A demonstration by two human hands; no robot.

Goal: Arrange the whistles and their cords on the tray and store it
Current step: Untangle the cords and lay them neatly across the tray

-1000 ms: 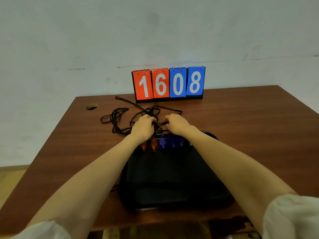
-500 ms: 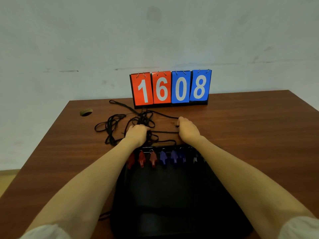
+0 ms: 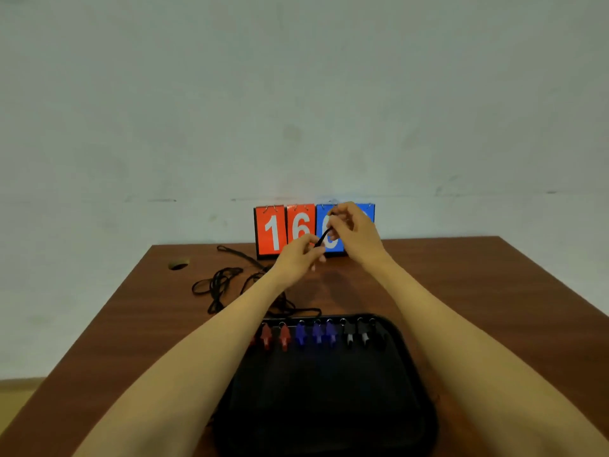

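Now both hands are raised over the counter's (image 3: 461,291) far edge, left hand (image 3: 296,258) and right hand (image 3: 354,234) each pinched shut on one cord (image 3: 324,235); judged best to draw it clear of the tangle (image 3: 227,285) slowly before coiling beside the whistles (image 3: 316,334) along the tray's (image 3: 329,407) far rim.

Head-worn view, forward-down over table (image 3: 461,291)

From the tray (image 3: 408,374), the table (image 3: 478,291) is bare toward 3 o'clock; at 10 o'clock the tangled cords (image 3: 224,285) block the way; at 12 o'clock the scoreboard (image 3: 280,230) closes the far edge; the whistles (image 3: 316,334) line the tray's far rim.
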